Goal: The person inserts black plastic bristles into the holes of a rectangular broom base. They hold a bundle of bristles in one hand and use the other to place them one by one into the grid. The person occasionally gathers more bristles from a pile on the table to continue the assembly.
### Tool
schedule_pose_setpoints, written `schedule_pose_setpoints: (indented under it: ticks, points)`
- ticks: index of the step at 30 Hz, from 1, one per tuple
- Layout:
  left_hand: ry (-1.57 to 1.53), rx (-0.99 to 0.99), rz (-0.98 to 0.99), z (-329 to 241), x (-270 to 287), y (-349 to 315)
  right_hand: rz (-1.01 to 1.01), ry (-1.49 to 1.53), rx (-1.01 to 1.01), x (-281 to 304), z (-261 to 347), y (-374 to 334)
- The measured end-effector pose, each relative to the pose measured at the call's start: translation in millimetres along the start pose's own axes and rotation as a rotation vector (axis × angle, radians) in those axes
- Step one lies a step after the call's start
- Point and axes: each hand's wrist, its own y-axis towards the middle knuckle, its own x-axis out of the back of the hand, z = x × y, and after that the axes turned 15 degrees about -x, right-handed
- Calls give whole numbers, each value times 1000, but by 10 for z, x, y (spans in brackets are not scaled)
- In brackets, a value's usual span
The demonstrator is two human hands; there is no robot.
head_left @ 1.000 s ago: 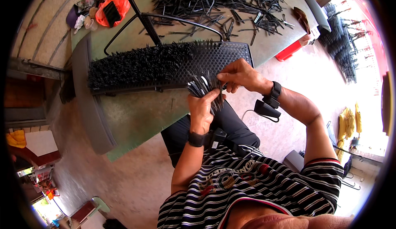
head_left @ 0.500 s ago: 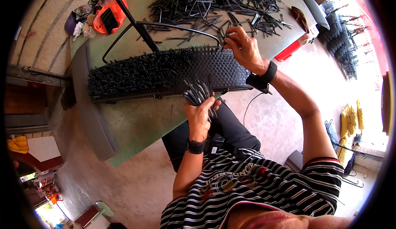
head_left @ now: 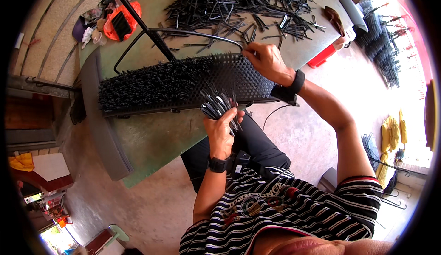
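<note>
My left hand [head_left: 219, 133] is closed around a fanned bundle of thin black plastic strips [head_left: 215, 103], in front of a long black perforated panel [head_left: 239, 78]. Dense black bristle tufts [head_left: 147, 87] cover the panel's left and middle parts; rows of bare holes show on its right. At the panel's far right edge, my right hand [head_left: 270, 64] has its thumb and fingers pinched together, beside the end of a bent metal frame [head_left: 202, 33]. Whatever is between those fingertips is hidden. A straight black pole [head_left: 161, 46] rises from behind the panel.
A large heap of black strips [head_left: 243, 2] lies on the green-topped table [head_left: 151, 149]. An orange bag [head_left: 133, 18] with a dark phone-like slab [head_left: 121, 25] sits at the far left. A red container [head_left: 321, 56] stands past the table's right edge. A thin cable hangs nearby.
My right hand has moved slightly left and nearer, from the loose strips down to the panel's far edge. My left hand stays almost in place with the bundle.
</note>
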Motion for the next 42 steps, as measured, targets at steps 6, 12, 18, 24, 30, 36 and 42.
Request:
schedule_pose_setpoints:
  ticks: [6, 12, 18, 24, 30, 36, 42]
  points:
    - [-11, 7, 70, 41, -99, 14, 610, 609, -498, 57, 264, -337]
    - [-19, -9, 34, 56, -122, -33, -90, 524, -261, 112, 179, -220]
    - [34, -30, 13, 52, -76, -23, -279, 338, -56, 35, 14, -115]
    - [25, -26, -3, 31, -78, -7, -202, 167, 14, -49, -136, -53]
    - [-7, -6, -7, 21, -82, -10, -139, -233, 63, 44, -27, -14]
    - [-46, 20, 11, -8, -111, -8, -214, -232, 81, 40, -35, -79]
    - [-61, 13, 9, 91, -222, -2, 581, 403, -459, 102, 302, -365]
